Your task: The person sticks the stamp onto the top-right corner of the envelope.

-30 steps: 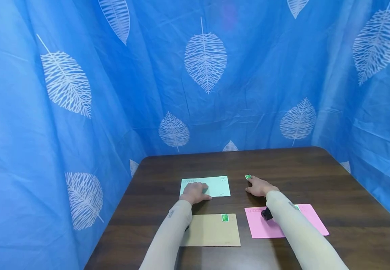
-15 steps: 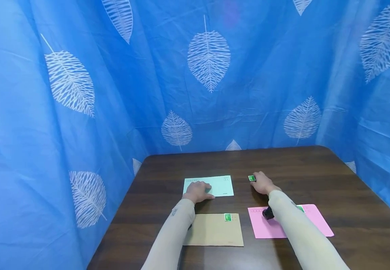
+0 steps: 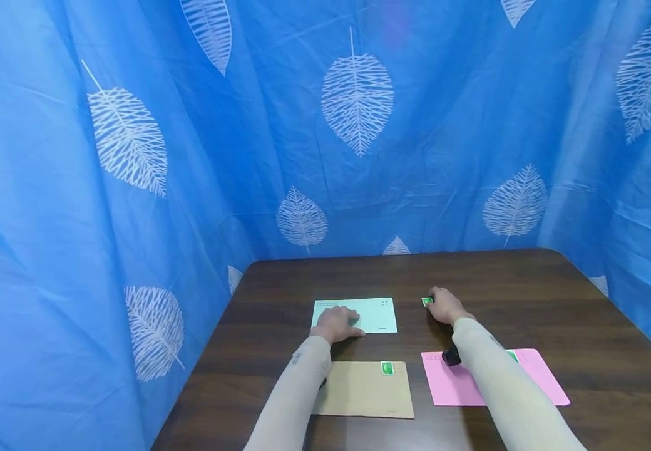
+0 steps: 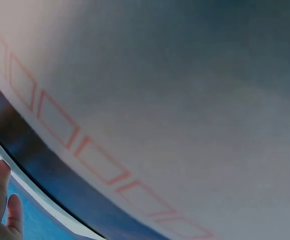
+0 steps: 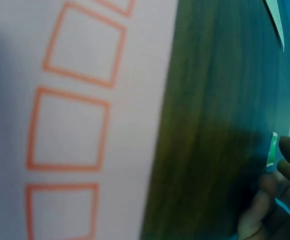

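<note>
My left hand (image 3: 337, 323) rests on the left part of a mint-green envelope (image 3: 379, 316), fingers relaxed and thumb out to the side. The left wrist view looks closely at red printed boxes on an envelope, with fingers at the lower left. To the right of the mint envelope, my right hand (image 3: 446, 305) has its fingers curled at a small green stamp (image 3: 427, 301) with a white border, pinching its right edge. In the right wrist view the stamp (image 5: 272, 149) shows at the fingertips; part of it is hidden behind them.
A tan envelope (image 3: 367, 391) with a green stamp at its upper right lies nearer me. Beside it is a pink envelope (image 3: 454, 382), partly under my right forearm, also bearing a green stamp. All lie on the dark wooden table (image 3: 494, 275), with blue curtain (image 3: 449, 156) around it.
The right fingers have drawn in at the stamp, which was tilted and now looks squarer. The left hand stays on the mint envelope. The head view has shifted slightly left.
</note>
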Demonstrator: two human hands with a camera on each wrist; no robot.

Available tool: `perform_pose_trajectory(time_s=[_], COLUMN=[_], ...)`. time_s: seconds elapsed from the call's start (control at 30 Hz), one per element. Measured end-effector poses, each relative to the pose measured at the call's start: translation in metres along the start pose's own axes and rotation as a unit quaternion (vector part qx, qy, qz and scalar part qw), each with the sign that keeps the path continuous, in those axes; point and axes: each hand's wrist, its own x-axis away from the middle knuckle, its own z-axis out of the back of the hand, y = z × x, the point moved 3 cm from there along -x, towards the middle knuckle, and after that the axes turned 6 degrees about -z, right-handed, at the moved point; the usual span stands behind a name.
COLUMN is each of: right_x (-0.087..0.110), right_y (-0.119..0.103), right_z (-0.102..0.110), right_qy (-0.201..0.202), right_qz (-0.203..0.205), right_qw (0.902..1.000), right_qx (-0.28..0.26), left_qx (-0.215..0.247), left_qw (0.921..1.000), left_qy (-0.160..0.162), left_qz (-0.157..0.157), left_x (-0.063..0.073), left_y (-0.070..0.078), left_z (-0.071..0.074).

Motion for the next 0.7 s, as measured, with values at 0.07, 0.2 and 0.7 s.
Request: perform_pose_trajectory(time_s=[0.07, 0.2, 0.7], right_x=[-0.001, -0.003, -0.006], right_y=[0.002, 0.004, 0.005], right_z=[-0.001, -0.002, -0.003], right_qy=[0.006, 0.017, 0.011], right_qz=[-0.002, -0.015, -0.072], right_qw=[1.0, 0.9997, 0.9963], right_qx=[0.001, -0.012, -0.045], left_qx=[0.002, -0.003, 0.013], left_qw=[1.0, 1.0, 0.9998], left_qy=[0.001, 0.009, -0.006], left_qz=[0.001, -0.001, 0.015], left_x=[0.0, 0.001, 0.0], left_y=[0.0, 0.0, 0.0], left_z=[-0.001, -0.003, 0.0])
